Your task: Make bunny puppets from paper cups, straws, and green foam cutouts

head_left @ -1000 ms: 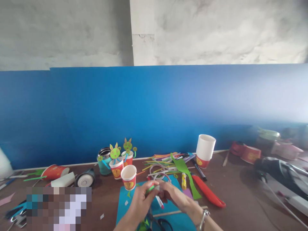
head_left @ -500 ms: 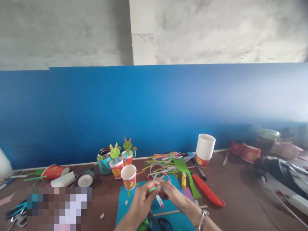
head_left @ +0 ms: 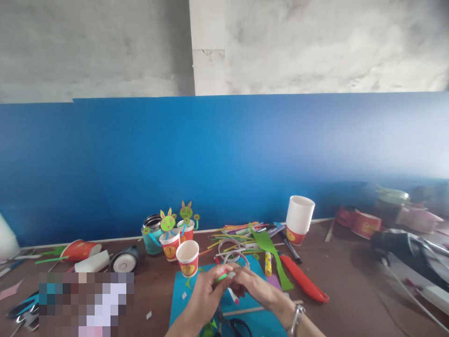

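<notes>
My left hand point(head_left: 206, 291) is closed, its thumb and fingers pinching a small green piece point(head_left: 220, 278) that shows only in part. Against its fingertips, my right hand point(head_left: 248, 282) has its fingers curled together; a pale bit shows between the hands, too small to name. Below the right fingers, a white pen point(head_left: 233, 296) with a pinkish-red end is partly covered. Both hands are above a blue sheet point(head_left: 178, 306), where black-handled scissors point(head_left: 241, 326) and a thin wooden stick point(head_left: 245, 310) lie. A paper cup point(head_left: 187, 259) stands upright beyond the left hand.
Two cups with green rabbit-like figures point(head_left: 168, 223) stand by a teal flask point(head_left: 151, 241). Behind my hands lie coloured sticks point(head_left: 242, 230), a green strip point(head_left: 271, 255) and a yellow glue stick point(head_left: 268, 264). To the right are stacked cups point(head_left: 300, 220) and a red elongated object point(head_left: 305, 279).
My right hand has turned and shifted slightly, its fingers covering more of the white pen. My left hand stays in nearly the same place, holding the green piece.
</notes>
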